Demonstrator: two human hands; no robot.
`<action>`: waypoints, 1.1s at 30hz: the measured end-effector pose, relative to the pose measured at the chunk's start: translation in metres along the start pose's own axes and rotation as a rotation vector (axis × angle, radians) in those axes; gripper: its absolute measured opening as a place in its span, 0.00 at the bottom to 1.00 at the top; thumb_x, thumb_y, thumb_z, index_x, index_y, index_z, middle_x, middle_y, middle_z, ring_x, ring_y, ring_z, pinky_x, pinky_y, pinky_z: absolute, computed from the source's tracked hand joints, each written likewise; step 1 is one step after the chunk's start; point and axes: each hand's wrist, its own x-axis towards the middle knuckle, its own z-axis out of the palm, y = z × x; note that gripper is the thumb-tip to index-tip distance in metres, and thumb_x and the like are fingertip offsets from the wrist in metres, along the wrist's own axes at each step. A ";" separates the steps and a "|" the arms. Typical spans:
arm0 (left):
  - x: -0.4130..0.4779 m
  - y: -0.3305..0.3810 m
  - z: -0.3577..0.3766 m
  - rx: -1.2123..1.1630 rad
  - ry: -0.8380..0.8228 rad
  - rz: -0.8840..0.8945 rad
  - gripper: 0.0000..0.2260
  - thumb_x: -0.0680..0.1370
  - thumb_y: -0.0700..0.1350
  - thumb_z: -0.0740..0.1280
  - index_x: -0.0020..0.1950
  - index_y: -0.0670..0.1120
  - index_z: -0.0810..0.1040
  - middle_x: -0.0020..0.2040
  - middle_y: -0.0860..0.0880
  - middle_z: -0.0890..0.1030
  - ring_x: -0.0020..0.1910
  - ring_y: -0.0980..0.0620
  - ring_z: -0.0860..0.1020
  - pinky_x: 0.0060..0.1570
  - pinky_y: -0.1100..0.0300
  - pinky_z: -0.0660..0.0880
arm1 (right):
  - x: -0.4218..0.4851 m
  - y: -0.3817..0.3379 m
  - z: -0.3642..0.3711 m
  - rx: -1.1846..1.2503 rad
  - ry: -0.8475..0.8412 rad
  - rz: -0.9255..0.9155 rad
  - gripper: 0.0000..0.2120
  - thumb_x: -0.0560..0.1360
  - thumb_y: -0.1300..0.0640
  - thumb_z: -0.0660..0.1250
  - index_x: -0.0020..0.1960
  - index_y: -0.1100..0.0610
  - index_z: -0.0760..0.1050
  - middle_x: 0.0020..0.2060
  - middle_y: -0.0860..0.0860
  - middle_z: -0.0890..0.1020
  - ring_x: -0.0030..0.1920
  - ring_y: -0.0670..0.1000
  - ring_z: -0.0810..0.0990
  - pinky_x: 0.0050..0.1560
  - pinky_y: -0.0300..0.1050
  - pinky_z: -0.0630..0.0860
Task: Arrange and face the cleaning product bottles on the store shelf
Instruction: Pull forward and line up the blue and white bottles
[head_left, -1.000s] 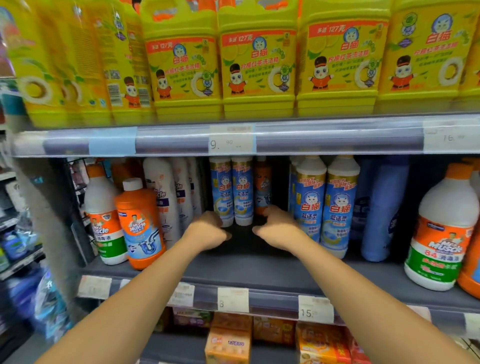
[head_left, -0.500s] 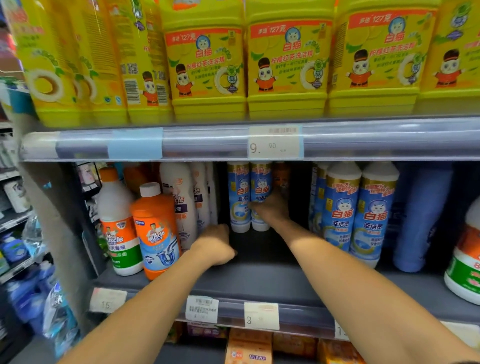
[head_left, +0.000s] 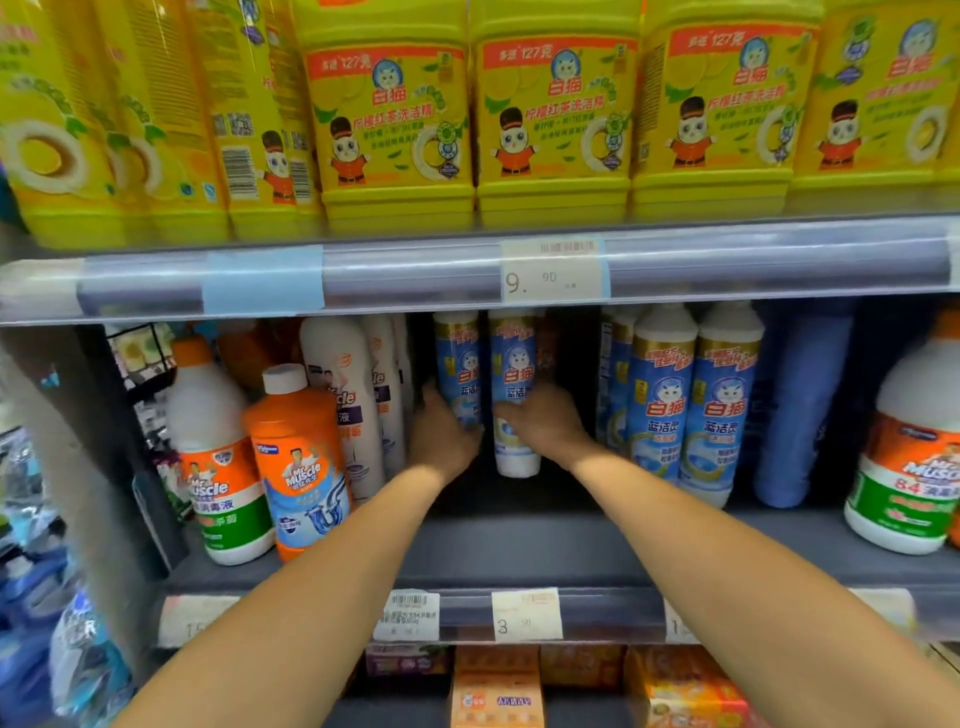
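Two slim blue-and-white bottles stand deep in the middle shelf (head_left: 519, 551). My left hand (head_left: 441, 436) wraps the left bottle (head_left: 460, 364) low down. My right hand (head_left: 545, 423) grips the right bottle (head_left: 514, 374) around its middle; its white base shows below my fingers. A pair of the same blue bottles (head_left: 693, 405) stands further forward on the right, labels facing out.
Left of my hands are white bottles (head_left: 343, 384), an orange Mr Muscle bottle (head_left: 298, 462) and a white orange-capped one (head_left: 213, 457). A plain blue bottle (head_left: 800, 415) and a large white jug (head_left: 909, 457) stand right. Yellow detergent jugs (head_left: 553, 119) fill the upper shelf.
Both hands reached deeper into the shelf. The right hand closed on the right blue bottle; the left hand rose from the shelf floor and closed on the left one. The view shifted closer.
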 end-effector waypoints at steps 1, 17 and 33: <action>0.004 0.000 0.004 -0.032 0.010 -0.004 0.37 0.70 0.39 0.75 0.73 0.41 0.59 0.67 0.41 0.74 0.64 0.42 0.74 0.60 0.52 0.72 | -0.007 0.000 -0.005 0.009 0.010 0.014 0.15 0.71 0.54 0.72 0.56 0.57 0.77 0.55 0.57 0.83 0.54 0.56 0.81 0.46 0.40 0.70; 0.036 0.000 0.037 -0.103 0.131 -0.089 0.37 0.72 0.42 0.74 0.74 0.40 0.58 0.64 0.36 0.75 0.60 0.37 0.76 0.55 0.49 0.73 | -0.106 -0.011 -0.074 -0.009 0.101 0.090 0.15 0.65 0.48 0.74 0.49 0.51 0.76 0.40 0.45 0.82 0.40 0.44 0.82 0.37 0.39 0.77; -0.066 0.051 -0.019 -0.332 -0.155 -0.106 0.25 0.63 0.44 0.81 0.56 0.51 0.74 0.45 0.49 0.83 0.38 0.52 0.83 0.25 0.60 0.76 | -0.153 0.020 -0.141 0.127 0.066 0.079 0.15 0.64 0.44 0.75 0.45 0.47 0.73 0.40 0.42 0.81 0.34 0.35 0.81 0.26 0.28 0.71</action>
